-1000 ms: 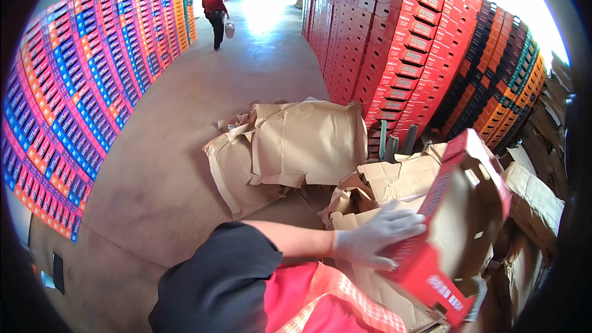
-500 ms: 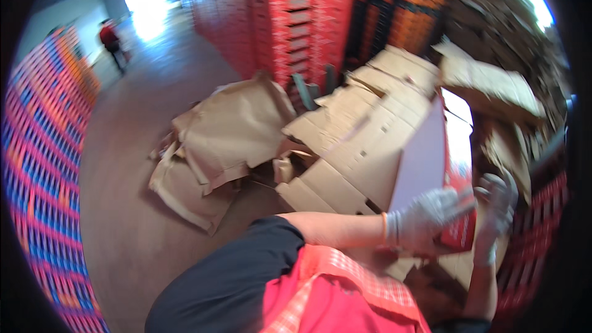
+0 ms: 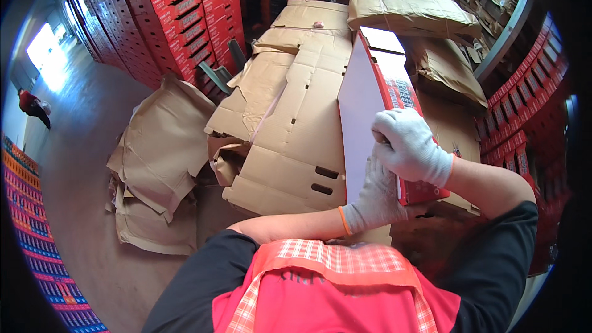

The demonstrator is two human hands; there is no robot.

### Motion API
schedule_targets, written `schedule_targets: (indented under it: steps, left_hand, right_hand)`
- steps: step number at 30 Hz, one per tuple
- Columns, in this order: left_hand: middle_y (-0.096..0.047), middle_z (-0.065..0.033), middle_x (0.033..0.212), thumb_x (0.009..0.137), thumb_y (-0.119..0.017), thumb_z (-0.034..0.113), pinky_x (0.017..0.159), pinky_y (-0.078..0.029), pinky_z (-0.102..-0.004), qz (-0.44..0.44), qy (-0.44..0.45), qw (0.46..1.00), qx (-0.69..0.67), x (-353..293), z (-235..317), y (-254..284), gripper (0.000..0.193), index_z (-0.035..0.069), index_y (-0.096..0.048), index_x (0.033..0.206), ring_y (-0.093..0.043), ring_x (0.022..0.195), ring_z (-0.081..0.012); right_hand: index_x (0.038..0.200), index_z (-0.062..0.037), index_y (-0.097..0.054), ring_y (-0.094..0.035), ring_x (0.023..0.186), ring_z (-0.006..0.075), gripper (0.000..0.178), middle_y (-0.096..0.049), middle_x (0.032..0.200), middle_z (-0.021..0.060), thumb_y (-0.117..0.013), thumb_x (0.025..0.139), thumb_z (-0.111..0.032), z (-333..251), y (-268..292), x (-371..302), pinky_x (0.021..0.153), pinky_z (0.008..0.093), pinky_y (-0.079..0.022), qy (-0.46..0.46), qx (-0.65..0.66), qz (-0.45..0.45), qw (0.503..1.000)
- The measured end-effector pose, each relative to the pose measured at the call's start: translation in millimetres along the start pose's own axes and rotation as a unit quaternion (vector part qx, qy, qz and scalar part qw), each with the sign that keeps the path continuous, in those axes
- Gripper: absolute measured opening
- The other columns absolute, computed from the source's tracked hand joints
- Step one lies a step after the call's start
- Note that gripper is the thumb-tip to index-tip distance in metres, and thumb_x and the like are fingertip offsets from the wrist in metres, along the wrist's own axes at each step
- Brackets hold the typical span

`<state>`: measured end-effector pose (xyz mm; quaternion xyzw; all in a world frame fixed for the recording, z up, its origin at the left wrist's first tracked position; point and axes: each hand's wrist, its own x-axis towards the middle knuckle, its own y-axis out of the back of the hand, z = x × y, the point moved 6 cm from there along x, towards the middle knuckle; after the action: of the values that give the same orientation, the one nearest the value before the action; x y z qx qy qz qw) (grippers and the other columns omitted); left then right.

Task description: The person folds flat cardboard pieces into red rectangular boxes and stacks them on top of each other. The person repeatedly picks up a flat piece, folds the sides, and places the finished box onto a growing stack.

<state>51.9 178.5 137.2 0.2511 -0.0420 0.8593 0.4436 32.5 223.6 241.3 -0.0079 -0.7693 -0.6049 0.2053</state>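
A red-and-white printed carton [image 3: 407,89] stands tilted in front of me, its pale lavender panel [image 3: 361,111] facing left. My left hand [image 3: 373,197], in a grey knit glove with an orange cuff, lies against the carton's near end. Its fingers point up and are partly hidden behind my other hand. My right hand [image 3: 413,148], in a whitish glove, is closed in a fist over the carton's red side, just above the left one. What is inside that fist does not show. Flattened brown cardboard [image 3: 296,129] lies left of the carton.
Crumpled brown sheets [image 3: 163,154] lie on the floor at the left. A tied brown bundle [image 3: 413,15] is beyond the carton. Red crates [image 3: 191,18] are stacked at the back, more crates [image 3: 524,98] at the right. Someone [image 3: 34,108] is far off at the left.
My view has swung to the right. My right hand, apart and with fingers spread before, has come over to the carton and closed beside my left hand.
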Motion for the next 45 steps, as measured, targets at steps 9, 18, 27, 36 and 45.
schedule_targets:
  steps: [9,18,27,36,45]
  left_hand:
    - [-0.038,-0.028,0.148,0.072,-0.083,0.041,0.113,-0.032,-0.053,0.101,-0.29,0.919,0.246,-52,16,125,0.086,0.003,-0.047,0.14,-0.038,0.137,-0.0464]
    - [-0.04,-0.0229,0.151,0.084,-0.075,0.031,0.114,-0.032,-0.037,0.077,0.281,0.925,0.246,-178,-102,258,0.09,-0.004,-0.026,0.151,-0.04,0.141,-0.0306]
    - [-0.049,-0.0166,0.145,0.104,-0.046,0.017,0.114,-0.034,-0.0381,0.167,0.056,0.984,-0.005,-147,-135,268,0.051,-0.007,-0.034,0.147,-0.048,0.133,-0.0249]
    - [-0.068,-0.0181,0.114,0.091,-0.055,0.0,0.092,-0.051,-0.0391,-0.28,-0.12,0.937,-0.171,-128,-30,36,0.031,-0.002,-0.063,0.121,-0.066,0.106,-0.0302]
    - [-0.051,-0.0262,0.129,0.082,-0.065,0.025,0.1,-0.043,-0.049,-0.536,-0.511,0.662,-0.118,-301,160,-243,0.062,-0.002,-0.046,0.134,-0.052,0.118,-0.042]
  right_hand:
    - [0.105,-0.001,-0.063,-0.055,0.089,0.0079,0.017,-0.062,0.091,-0.0003,-0.063,0.09,-0.009,-6,-20,52,0.082,0.0249,-0.048,-0.169,0.459,0.046,0.871]
    - [0.146,-0.0072,-0.038,-0.057,0.114,0.0308,0.097,-0.057,0.125,0.0179,-0.082,0.069,-0.046,-26,-187,24,0.097,0.0421,-0.045,-0.047,-0.062,-0.204,0.976]
    - [0.119,-0.005,-0.054,-0.064,0.094,0.0349,0.071,-0.063,0.1,0.0164,-0.083,0.064,-0.038,-1,-118,-3,0.081,0.0434,-0.051,-0.199,-0.073,-0.067,0.975]
    - [0.134,0.0055,-0.045,-0.062,0.1,0.0388,0.089,-0.061,0.113,0.0223,-0.086,0.066,-0.036,-161,71,-176,0.089,0.0439,-0.049,-0.432,-0.259,0.083,0.86]
    - [0.136,0.003,-0.046,-0.061,0.108,0.0399,0.094,-0.061,0.117,0.0238,-0.088,0.063,-0.039,-320,112,-377,0.093,0.0435,-0.05,-0.65,-0.295,0.105,0.693]
